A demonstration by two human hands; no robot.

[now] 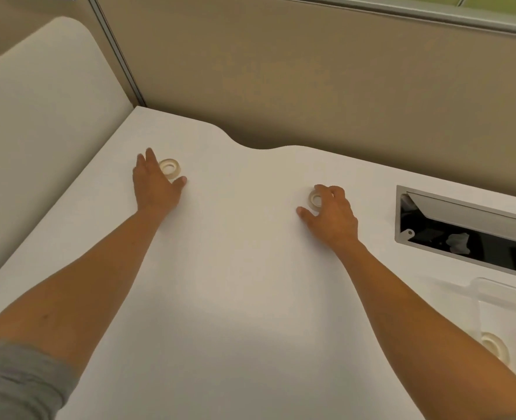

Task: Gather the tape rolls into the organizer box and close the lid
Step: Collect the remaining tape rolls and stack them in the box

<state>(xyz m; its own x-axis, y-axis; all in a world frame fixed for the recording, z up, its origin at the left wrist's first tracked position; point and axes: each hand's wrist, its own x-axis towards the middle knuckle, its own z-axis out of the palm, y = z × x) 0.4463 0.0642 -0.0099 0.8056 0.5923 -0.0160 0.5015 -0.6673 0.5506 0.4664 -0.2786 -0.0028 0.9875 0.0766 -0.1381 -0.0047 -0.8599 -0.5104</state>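
Two pale tape rolls lie flat on the white desk [244, 268]. My left hand [155, 184] reaches around the left tape roll [169, 168], fingers spread, thumb beside it; the roll still rests on the desk. My right hand [331, 216] curls over the right tape roll [315, 200], fingertips on its rim, thumb apart on the desk. A clear plastic organizer box [505, 301] stands at the right edge, partly behind my right forearm. A third tape roll [494, 345] lies inside it. No lid can be made out.
A grey-framed cable slot [463, 225] opens in the desk at the right, dark inside. Beige partition walls [311, 71] close off the back. A second white desk surface [38, 116] lies to the left.
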